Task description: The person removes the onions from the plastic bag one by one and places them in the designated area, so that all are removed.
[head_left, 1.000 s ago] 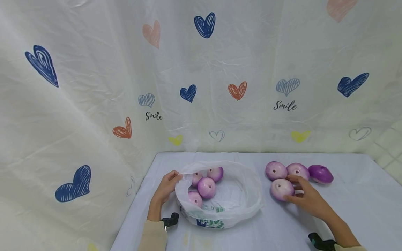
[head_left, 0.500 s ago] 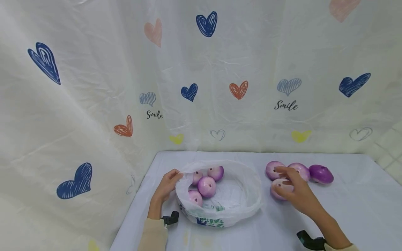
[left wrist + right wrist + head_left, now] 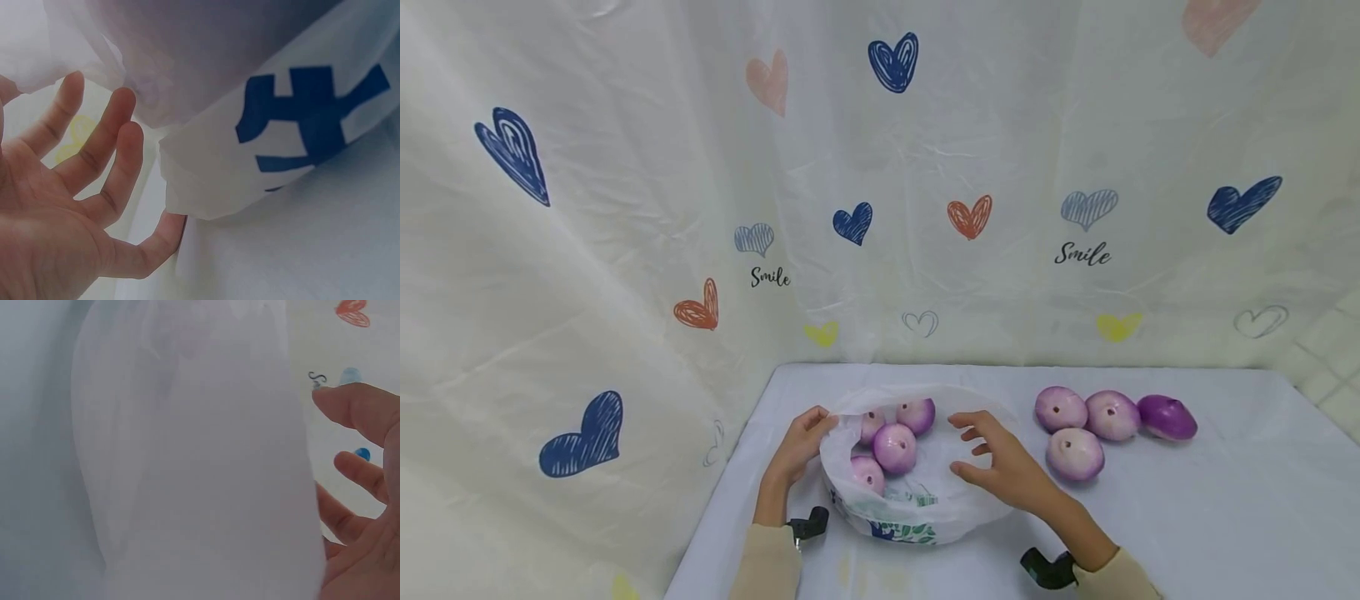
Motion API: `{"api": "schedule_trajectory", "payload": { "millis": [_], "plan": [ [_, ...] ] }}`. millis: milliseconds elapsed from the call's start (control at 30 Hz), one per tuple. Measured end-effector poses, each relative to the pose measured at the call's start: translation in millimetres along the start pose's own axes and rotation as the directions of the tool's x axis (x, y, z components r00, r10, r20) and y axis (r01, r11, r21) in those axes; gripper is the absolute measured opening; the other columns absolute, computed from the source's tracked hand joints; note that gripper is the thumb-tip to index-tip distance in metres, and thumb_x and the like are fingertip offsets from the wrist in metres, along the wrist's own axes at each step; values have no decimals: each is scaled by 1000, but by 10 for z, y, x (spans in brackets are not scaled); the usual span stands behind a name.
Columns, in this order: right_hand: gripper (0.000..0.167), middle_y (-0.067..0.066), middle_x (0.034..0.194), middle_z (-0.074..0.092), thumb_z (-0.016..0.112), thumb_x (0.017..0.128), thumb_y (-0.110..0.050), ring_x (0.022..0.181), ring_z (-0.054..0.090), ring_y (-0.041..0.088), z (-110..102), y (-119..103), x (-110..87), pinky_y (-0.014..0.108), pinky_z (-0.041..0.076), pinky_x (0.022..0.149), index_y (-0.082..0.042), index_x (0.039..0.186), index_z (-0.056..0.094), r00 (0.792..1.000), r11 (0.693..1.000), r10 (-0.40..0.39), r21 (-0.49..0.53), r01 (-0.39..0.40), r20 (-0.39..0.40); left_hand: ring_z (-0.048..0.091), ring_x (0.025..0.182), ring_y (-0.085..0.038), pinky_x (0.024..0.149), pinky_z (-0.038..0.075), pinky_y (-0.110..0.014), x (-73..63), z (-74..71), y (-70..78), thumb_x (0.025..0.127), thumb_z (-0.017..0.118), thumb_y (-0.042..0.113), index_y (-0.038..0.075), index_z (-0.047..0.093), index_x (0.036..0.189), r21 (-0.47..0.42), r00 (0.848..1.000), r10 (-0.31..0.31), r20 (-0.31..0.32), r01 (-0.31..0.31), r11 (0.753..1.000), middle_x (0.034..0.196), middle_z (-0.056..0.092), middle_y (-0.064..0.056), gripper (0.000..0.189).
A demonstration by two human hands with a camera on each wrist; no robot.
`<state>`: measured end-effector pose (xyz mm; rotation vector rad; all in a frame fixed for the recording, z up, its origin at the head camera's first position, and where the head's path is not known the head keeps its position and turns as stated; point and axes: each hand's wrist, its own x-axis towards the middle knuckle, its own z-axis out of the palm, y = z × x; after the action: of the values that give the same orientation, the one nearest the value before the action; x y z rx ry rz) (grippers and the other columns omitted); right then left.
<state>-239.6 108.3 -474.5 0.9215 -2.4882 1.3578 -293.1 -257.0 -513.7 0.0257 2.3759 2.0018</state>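
Note:
A white plastic bag (image 3: 940, 521) stands wide open on the table, with several purple onions (image 3: 894, 448) gathered in its left side. My left hand (image 3: 797, 450) pinches the bag's left rim; in the left wrist view the other fingers (image 3: 119, 169) are spread beside the bag wall, and the pinch itself is partly hidden. Over the right side of the bag's mouth hovers my right hand (image 3: 1003, 467), thumb and fingers apart, holding nothing. The right wrist view shows its fingers (image 3: 356, 412) beyond the pale bag wall (image 3: 206, 456).
Right of the bag, several more onions lie in a cluster: a pale onion (image 3: 1075, 454) in front, others behind it, and a darker purple onion (image 3: 1167, 417) at the right end. A white curtain (image 3: 1015, 125) printed with hearts hangs behind the table (image 3: 1240, 517).
My right hand has left the pale onion in the cluster, which stays on the table, and moved left over the bag. My left hand has stayed at the rim.

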Motion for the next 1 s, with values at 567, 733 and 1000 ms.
{"api": "schedule_trajectory", "payload": {
  "millis": [567,733,1000],
  "plan": [
    [78,17,149,45,82,84,-8,117,56,35,675,48,337,56,54,90,-9,150,42,997,998,30,52,-34,76,58,80,-14,67,51,-28,-3,23,12,102,64,24,3,62,99,-14,1000,6,8,-6,1000,89,60,0,21],
    [79,14,150,46,84,82,-10,126,55,33,796,71,372,56,51,101,-7,150,44,997,998,58,-28,-56,55,58,81,-15,68,51,-29,-1,31,6,102,64,24,4,62,98,-11,1000,5,5,-5,1000,89,60,1,20],
    [83,13,150,47,86,80,-14,134,54,36,893,54,409,57,45,108,-10,152,44,989,988,128,-96,-120,72,57,80,-14,67,50,-28,-17,37,23,101,63,23,4,62,97,-8,1000,4,-4,-5,1000,88,60,0,19]
  ]
}}
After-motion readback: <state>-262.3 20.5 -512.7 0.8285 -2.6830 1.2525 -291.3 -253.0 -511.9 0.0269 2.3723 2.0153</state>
